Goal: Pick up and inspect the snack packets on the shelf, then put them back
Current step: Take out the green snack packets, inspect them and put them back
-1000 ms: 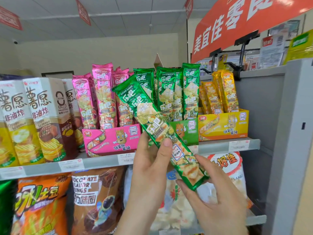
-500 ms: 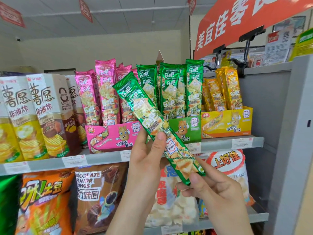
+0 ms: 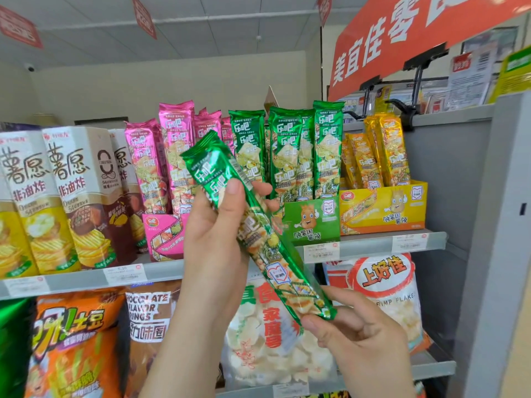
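Note:
A long green snack packet is held slanted in front of the shelf, its top end up left and its bottom end down right. My left hand grips its upper half, thumb across the front and fingers behind. My right hand pinches the lower end between thumb and fingers. Behind it stand more green packets upright in a green display box on the shelf.
Pink packets in a pink box stand left of the green ones, yellow packets in a yellow box to the right. Tall chip cartons fill the shelf's left. Large snack bags sit on the lower shelf. A grey upright panel bounds the right side.
My left hand has slid up the green packet toward its top end. The packet now stands steeper and nearer the camera. My right hand keeps hold of the lower end.

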Demonstrator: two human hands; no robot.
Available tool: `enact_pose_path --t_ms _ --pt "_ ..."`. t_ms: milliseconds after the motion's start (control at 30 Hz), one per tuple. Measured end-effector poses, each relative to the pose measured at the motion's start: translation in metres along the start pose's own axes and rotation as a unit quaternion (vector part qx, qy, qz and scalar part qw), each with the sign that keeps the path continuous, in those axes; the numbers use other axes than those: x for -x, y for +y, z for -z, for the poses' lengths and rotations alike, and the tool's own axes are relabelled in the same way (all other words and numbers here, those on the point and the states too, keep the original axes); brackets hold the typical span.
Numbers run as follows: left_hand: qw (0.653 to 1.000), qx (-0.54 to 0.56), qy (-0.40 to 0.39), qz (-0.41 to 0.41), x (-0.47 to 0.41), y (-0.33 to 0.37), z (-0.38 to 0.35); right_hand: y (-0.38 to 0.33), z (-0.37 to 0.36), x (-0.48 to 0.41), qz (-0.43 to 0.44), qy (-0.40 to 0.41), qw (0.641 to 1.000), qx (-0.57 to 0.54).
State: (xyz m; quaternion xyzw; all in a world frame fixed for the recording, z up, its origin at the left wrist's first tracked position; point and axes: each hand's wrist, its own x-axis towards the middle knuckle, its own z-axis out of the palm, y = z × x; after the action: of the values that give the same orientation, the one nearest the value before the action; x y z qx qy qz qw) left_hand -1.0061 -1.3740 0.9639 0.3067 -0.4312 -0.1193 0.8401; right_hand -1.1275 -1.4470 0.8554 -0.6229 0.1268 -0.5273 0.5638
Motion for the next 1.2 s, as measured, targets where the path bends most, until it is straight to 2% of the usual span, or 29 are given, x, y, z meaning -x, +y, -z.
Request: enact_pose_path --t_ms 133,200,267,300,433,533,600,667,800,900,1000,1033,1067,1100,1167,1200 --pt "0.999 0.038 -0.013 0.021 0.0 -0.002 0.002 0.002 0.006 -0.002 0.01 -0.041 0.997 0.069" --pt "0.998 0.051 -0.019 0.028 -0.001 -0.002 0.004 -0.001 0.012 -0.004 0.004 -0.118 0.99 0.079" --pt "0.996 0.074 -0.04 0.028 -0.003 0.0 0.006 -0.007 0.017 -0.007 -0.012 -0.216 0.975 0.045" --pt "0.994 0.085 -0.054 0.03 -0.004 0.0 0.007 -0.011 0.018 -0.009 -0.032 -0.241 0.97 0.021" --pt "0.989 0.107 -0.082 0.068 -0.005 0.0 0.006 -0.017 0.019 -0.014 -0.078 -0.251 0.963 -0.051" --pt "0.994 0.077 -0.042 0.063 -0.012 0.001 0.006 -0.007 0.021 -0.015 -0.11 -0.239 0.964 -0.03" --pt "0.998 0.041 -0.031 0.042 -0.016 0.002 0.005 -0.004 0.02 -0.014 -0.125 -0.276 0.953 -0.017" --pt "0.998 -0.022 -0.047 0.022 -0.018 0.003 0.0 -0.011 0.013 -0.019 -0.092 -0.302 0.949 0.022" --pt "0.982 -0.155 -0.108 -0.002 -0.024 0.008 -0.019 -0.054 0.001 -0.054 0.033 -0.212 0.976 0.048" --pt "0.95 -0.26 -0.164 -0.061 -0.037 0.022 -0.039 -0.095 -0.004 -0.085 0.14 -0.188 0.969 0.075" --pt "0.902 -0.333 -0.215 -0.171 -0.067 0.048 -0.053 -0.127 0.006 -0.112 0.172 -0.226 0.957 0.064" --pt "0.879 -0.373 -0.209 -0.21 -0.081 0.057 -0.054 -0.137 0.013 -0.121 0.18 -0.231 0.954 0.061" --pt "0.839 -0.441 -0.199 -0.247 -0.095 0.065 -0.055 -0.148 0.02 -0.13 0.191 -0.221 0.954 0.065" --pt "0.772 -0.539 -0.191 -0.275 -0.109 0.071 -0.055 -0.16 0.026 -0.139 0.205 -0.2 0.956 0.07" --pt "0.587 -0.729 -0.211 -0.281 -0.13 0.072 -0.055 -0.185 0.033 -0.157 0.247 -0.15 0.955 0.066" --pt "0.51 -0.781 -0.238 -0.269 -0.137 0.069 -0.056 -0.198 0.033 -0.167 0.275 -0.124 0.951 0.064"
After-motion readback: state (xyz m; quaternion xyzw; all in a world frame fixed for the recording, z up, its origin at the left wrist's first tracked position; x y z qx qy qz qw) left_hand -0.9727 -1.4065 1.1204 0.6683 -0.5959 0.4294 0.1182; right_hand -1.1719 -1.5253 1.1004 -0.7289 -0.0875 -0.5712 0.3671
